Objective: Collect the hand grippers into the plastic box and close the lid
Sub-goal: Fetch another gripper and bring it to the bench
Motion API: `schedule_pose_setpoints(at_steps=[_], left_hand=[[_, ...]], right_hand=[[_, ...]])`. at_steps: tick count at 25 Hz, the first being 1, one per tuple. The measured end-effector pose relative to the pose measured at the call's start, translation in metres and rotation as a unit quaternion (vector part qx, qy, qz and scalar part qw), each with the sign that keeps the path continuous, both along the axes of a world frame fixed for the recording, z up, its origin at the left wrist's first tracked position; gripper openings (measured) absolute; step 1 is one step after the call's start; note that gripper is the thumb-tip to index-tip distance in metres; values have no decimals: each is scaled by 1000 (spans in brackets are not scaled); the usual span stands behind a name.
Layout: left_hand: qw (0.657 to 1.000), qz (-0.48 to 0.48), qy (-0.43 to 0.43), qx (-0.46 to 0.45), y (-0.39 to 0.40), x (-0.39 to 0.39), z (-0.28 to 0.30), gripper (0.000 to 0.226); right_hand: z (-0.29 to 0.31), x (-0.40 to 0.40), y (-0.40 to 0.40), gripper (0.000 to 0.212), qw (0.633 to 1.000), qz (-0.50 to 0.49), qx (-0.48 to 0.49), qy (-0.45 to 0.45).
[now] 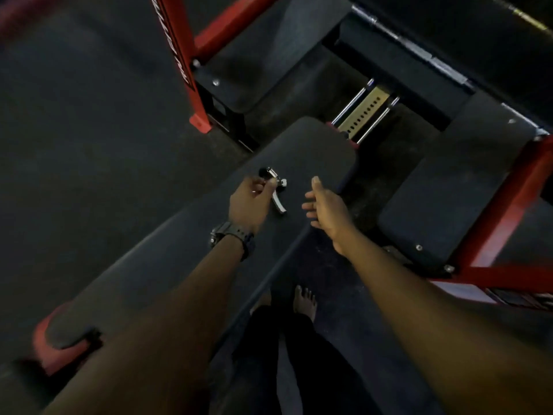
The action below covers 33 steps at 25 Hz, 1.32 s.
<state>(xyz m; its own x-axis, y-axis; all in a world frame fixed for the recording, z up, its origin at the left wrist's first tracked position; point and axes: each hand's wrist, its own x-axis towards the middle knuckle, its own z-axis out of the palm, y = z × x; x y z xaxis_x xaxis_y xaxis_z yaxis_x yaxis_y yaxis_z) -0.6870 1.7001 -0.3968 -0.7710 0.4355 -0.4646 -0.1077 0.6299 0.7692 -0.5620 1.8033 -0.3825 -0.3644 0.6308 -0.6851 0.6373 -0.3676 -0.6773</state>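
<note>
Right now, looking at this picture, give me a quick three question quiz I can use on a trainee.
1. True or false: the left hand is pinching the metal hand gripper.
2. The right hand is: A) open and holding nothing, B) gripping the red frame, C) holding a box lid.
3. Fill in: the hand gripper is over the black padded ______.

Key:
1. True. The fingers close on it near its top.
2. A. It is apart from the hand gripper.
3. Bench. No plastic box shows in this view.
</note>
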Motion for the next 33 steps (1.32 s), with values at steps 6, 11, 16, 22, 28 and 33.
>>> schedule_pose_setpoints(at_steps=[6, 11, 16, 22, 28, 33], left_hand=[[930, -147, 163, -295, 65, -11, -115, 94], [946, -90, 111, -291, 70, -26, -101, 92], [984, 12, 159, -83, 40, -57, 29, 83], [930, 181, 317, 53, -78, -99, 299, 73], [772, 324, 546, -14, -274, -51, 515, 83], [629, 442, 628, -120, -440, 78, 602, 87]], right_hand=[[-87, -26, 34, 50, 999, -13, -34, -1], [-68, -42, 35, 47, 1000, -3, -21, 12], [42, -87, 36, 46, 997, 9, 28, 76], [269, -188, -46, 50, 949, 154, 28, 274], [463, -219, -217, 48, 828, 356, -36, 431], [566, -149, -392, 50, 702, 516, -120, 476]])
